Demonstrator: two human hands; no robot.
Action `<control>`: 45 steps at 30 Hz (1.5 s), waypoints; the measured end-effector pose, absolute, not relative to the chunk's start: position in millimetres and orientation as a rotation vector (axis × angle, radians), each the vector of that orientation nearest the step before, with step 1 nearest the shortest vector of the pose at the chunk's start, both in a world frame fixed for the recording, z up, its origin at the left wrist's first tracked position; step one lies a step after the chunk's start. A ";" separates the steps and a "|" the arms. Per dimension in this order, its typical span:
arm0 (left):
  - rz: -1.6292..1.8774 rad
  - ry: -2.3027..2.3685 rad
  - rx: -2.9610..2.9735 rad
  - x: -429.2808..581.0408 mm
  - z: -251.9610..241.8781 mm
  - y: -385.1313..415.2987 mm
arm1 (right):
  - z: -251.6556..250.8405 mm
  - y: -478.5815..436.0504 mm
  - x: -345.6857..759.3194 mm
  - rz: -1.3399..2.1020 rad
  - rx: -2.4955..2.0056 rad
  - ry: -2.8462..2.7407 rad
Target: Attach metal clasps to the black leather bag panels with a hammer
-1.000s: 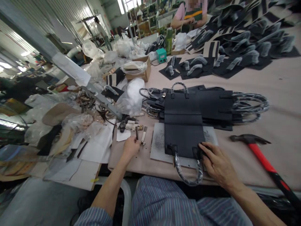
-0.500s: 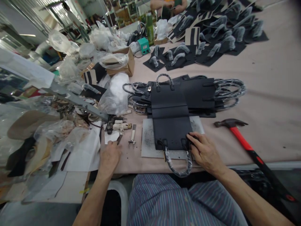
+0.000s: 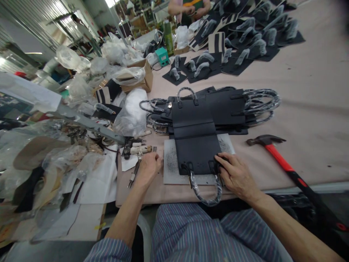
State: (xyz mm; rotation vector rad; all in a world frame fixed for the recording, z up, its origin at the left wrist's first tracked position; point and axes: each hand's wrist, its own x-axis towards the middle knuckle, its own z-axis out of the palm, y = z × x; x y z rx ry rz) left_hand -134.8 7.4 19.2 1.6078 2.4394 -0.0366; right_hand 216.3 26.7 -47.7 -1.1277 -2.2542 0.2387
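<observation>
A black bag panel [image 3: 198, 153] lies unfolded on a speckled grey board [image 3: 169, 163], its plastic-wrapped handle [image 3: 207, 201] hanging toward me over the table's edge. My right hand [image 3: 237, 176] pinches the panel's near right corner beside the handle base. Just left of the board, my left hand [image 3: 149, 168] has its fingers closed over a slim two-pronged metal tool [image 3: 155, 149]; only its flat end shows above the fingers. Another dark pronged tool [image 3: 134, 174] lies on the table left of that hand.
Behind the panel sits a stack of black bag pieces [image 3: 227, 109] with wrapped handles. A red-and-black hammer [image 3: 280, 158] lies at the right. Small tools [image 3: 140, 149], plastic bags [image 3: 133, 112] and a carton [image 3: 147, 74] crowd the left. Across the table is another person's hand [image 3: 200, 12].
My left hand has moved right, from the dark tool to the slim pronged tool. The dark tool now lies free on the table. My right hand keeps its place on the panel.
</observation>
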 end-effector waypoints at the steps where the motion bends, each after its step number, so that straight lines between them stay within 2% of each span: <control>1: -0.019 2.405 1.603 -133.5 17.8 8.5 | -47.7 26.7 216.3 0.239 -1.135 -2.253; 9: -0.024 2.313 1.366 -144.5 13.4 29.2 | -47.8 25.8 216.7 0.269 -1.159 -2.243; 21: -0.233 2.221 1.476 -140.6 15.9 45.4 | -42.0 24.6 216.3 0.309 -1.196 -2.238; 24: 0.015 2.228 1.446 -149.1 26.6 43.3 | -42.2 24.8 216.3 0.327 -1.194 -2.225; 28: 0.853 1.964 1.182 -134.8 46.6 32.8 | -40.0 24.7 215.4 0.337 -1.185 -2.214; 30: 1.109 1.676 0.996 -107.3 50.0 27.9 | -39.1 24.7 215.2 0.331 -1.193 -2.208; 33: 1.201 1.396 0.883 -55.9 38.0 24.1 | -38.8 25.1 215.0 0.315 -1.193 -2.215; 36: 1.212 1.307 0.943 -20.2 13.3 22.8 | -39.0 25.9 215.1 0.304 -1.182 -2.225; 40: 1.219 1.284 1.090 -10.6 -9.2 19.2 | -39.3 26.3 215.5 0.327 -1.194 -2.222; 45: 1.217 1.261 1.153 -15.9 -14.2 14.5 | -40.0 25.8 215.5 0.357 -1.202 -2.197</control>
